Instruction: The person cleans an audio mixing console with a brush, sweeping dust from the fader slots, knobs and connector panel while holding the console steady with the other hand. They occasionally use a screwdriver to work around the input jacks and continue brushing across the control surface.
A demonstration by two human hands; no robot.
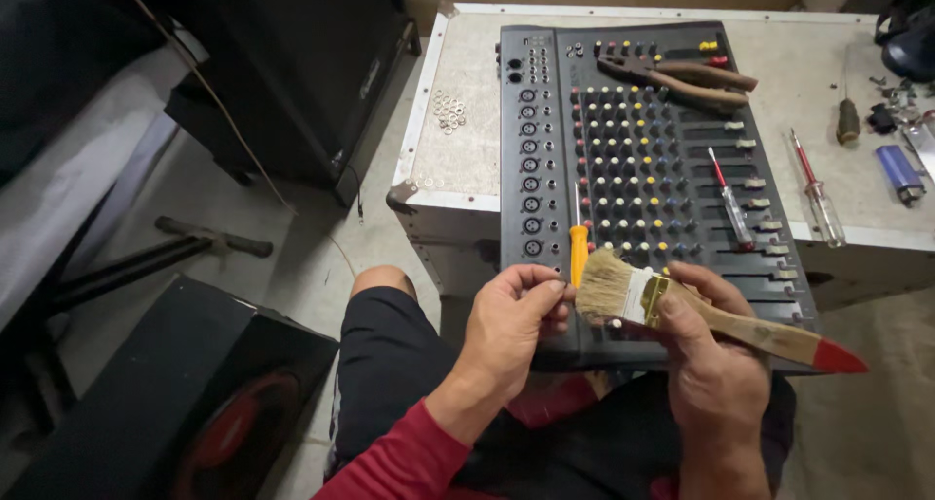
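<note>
Head view: I look down past my red sleeves and dark shorts to both hands over the near edge of the mixer.
Right hand (716, 364): my fingers are wrapped round the paintbrush (682, 310), thumb pressed on its brass-coloured ferrule; pale wooden handle, red-dipped tip, soft tan bristles pointing left.
Left hand (511, 330): fingers curled, tips at the bristle ends beside an orange-handled screwdriver (579, 252); whether I pinch the shaft I cannot tell.
Progress: I judge the dusting barely begun; the brush is off the panel, bristles look clean.
Mixer (633, 169): flat dark metal panel, rows of small coloured knobs, sliders, round sockets.
On the panel: pliers (682, 76) with brown grips, clear-handled screwdriver (730, 203).
Case (467, 149): grey, scuffed top, metal edging; loose washers (448, 111), blue lighter (901, 174).
</note>
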